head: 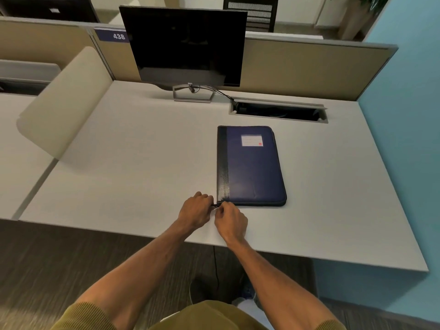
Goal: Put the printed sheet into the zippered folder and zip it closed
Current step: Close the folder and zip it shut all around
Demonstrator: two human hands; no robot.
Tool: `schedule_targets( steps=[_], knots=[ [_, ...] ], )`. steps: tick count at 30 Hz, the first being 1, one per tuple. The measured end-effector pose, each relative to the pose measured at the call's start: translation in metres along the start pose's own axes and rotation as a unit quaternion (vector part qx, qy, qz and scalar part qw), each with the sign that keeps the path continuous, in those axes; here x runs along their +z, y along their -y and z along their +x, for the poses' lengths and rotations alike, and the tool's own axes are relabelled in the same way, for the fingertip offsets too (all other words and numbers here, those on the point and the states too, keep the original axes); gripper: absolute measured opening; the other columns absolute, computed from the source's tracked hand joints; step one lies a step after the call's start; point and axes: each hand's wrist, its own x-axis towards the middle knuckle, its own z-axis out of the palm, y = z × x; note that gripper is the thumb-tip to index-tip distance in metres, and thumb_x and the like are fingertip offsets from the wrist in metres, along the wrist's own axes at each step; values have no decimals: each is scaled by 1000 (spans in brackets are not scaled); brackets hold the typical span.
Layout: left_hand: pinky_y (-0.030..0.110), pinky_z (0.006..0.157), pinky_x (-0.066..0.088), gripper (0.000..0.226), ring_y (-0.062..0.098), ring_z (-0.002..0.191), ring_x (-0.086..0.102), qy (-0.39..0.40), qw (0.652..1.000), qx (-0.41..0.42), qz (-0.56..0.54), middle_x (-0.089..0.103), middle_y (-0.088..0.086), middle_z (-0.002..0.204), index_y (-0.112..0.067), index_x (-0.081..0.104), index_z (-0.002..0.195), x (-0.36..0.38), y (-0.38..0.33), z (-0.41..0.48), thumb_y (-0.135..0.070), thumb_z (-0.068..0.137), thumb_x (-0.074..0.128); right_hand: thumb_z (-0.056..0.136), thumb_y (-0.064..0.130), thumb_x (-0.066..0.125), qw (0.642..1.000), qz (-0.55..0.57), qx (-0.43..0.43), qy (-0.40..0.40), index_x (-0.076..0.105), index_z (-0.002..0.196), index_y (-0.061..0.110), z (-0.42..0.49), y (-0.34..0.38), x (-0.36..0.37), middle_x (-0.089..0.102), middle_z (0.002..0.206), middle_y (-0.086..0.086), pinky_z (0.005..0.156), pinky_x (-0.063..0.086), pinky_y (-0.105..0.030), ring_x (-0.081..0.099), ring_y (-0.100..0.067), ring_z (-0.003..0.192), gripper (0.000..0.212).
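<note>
We find the dark blue zippered fabric folder (251,166) lying flat and closed on the pale grey worktop (142,163). At its near-left corner, our left hand (195,209) braces while our right hand (231,221) pinches the zipper pull (216,206); the left grip's hold is unclear. The sheet is not visible.

I'm standing at an office cubicle desk (142,151), pale grey and nearly bare. At its back edge stands a dark monitor (188,46) on a metal stand. Behind the monitor run tan fabric partition panels (297,67), and to its left one carries a blue number plate reading 438 (113,35). To the monitor's right, a cable hatch (278,110) is sunk into the desktop. Beyond the partitions, an office chair (252,13) shows.
</note>
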Motion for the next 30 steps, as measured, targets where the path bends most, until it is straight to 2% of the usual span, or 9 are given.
schedule_targets(
  steps=[8, 15, 21, 24, 26, 27, 29, 30],
  knots=[
    [39, 71, 50, 16, 27, 96, 61, 8, 998, -6, 59, 72, 4, 102, -16, 63, 108, -5, -3, -2, -30, 103, 56, 98, 41, 69, 998, -33, 40, -37, 68, 102, 23, 11, -14, -3, 69, 90, 6, 67, 52, -26, 59, -9, 71, 19],
    [35, 69, 45, 18, 25, 99, 61, 15, 998, -19, 61, 72, 2, 105, -17, 63, 113, -9, 0, 1, -30, 102, 57, 94, 31, 75, 991, -5, 111, -81, 66, 86, 20, 17, -39, -13, 63, 73, 4, 55, 52, -28, 56, -11, 58, 17],
    [38, 70, 54, 17, 23, 97, 60, 27, 998, -8, 53, 72, -2, 100, -21, 62, 110, -6, 0, 6, -34, 103, 53, 95, 33, 75, 990, -16, 97, -96, 66, 87, 21, 18, -73, -29, 64, 74, 5, 52, 53, -27, 56, -10, 56, 17],
    [36, 68, 51, 23, 22, 98, 60, 31, 998, -2, 46, 70, -2, 99, -21, 59, 105, -6, -10, 8, -39, 98, 46, 94, 30, 77, 991, 2, 95, -95, 64, 87, 21, 18, -74, -30, 62, 75, 6, 51, 51, -25, 55, -10, 55, 17],
    [36, 69, 53, 31, 22, 99, 62, 27, 1000, -11, 11, 70, -1, 109, -23, 56, 115, -5, -15, 11, -46, 95, 48, 92, 29, 77, 991, 15, 93, -95, 61, 87, 22, 17, -73, -29, 60, 76, 6, 49, 49, -25, 54, -10, 55, 18],
    [37, 72, 57, 42, 23, 101, 64, 20, 1000, -17, -14, 69, 0, 118, -24, 52, 129, -4, -18, 14, -50, 95, 53, 92, 29, 78, 990, 21, 96, -99, 61, 87, 22, 16, -72, -28, 59, 75, 7, 48, 49, -25, 54, -9, 55, 19],
    [40, 76, 62, 77, 27, 105, 67, 28, 998, -20, -47, 64, 2, 132, -31, 26, 161, -2, -26, 21, -52, 97, 62, 91, 30, 79, 988, 29, 106, -108, 60, 85, 23, 12, -68, -25, 58, 74, 9, 47, 49, -25, 53, -9, 54, 21],
    [39, 76, 61, 87, 27, 104, 67, 42, 998, -11, -37, 61, 5, 134, -35, 11, 167, -1, -31, 24, -48, 99, 64, 92, 29, 79, 987, 32, 108, -110, 60, 85, 23, 11, -65, -23, 58, 73, 8, 47, 47, -25, 52, -9, 54, 21]
  ],
)
